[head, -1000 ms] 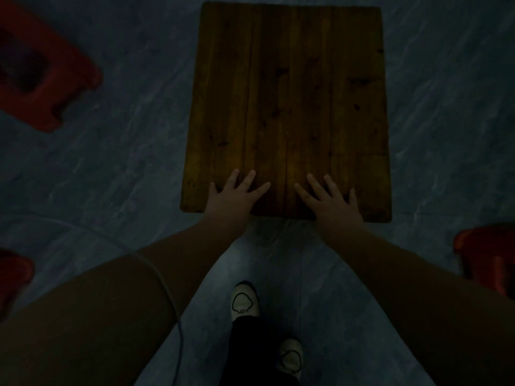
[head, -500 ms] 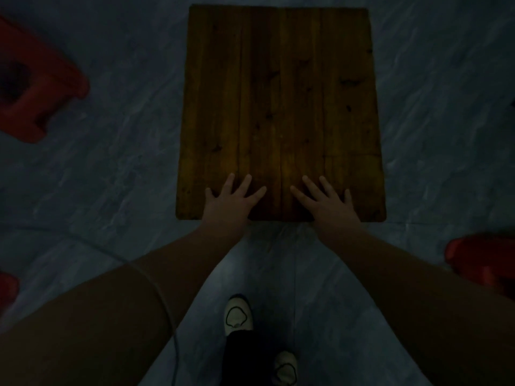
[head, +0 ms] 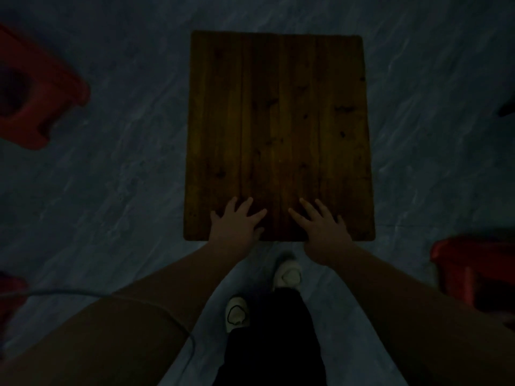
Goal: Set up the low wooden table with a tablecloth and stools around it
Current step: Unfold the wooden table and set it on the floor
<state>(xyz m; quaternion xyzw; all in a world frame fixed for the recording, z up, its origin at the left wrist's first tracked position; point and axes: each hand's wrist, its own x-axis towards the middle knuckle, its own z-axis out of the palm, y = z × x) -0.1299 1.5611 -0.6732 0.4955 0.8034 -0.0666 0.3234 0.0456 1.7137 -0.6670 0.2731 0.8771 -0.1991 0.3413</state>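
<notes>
Single head-worn wide-angle view, looking almost straight down; tabletop (head: 278,121) centred, near edge at arm's reach; shoes (head: 237,313) at lower frame, floor (head: 125,190) all round.

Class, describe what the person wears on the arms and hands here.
Both forearms are bare, no sleeves in view. The left hand and right hand wear no gloves; no ring or watch shows. A thin pale cable crosses the left forearm.

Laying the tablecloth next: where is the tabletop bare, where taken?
The wooden table is bare from its far edge down to the hands. Crowded only at the near edge, where the left hand and right hand lie flat.
</notes>
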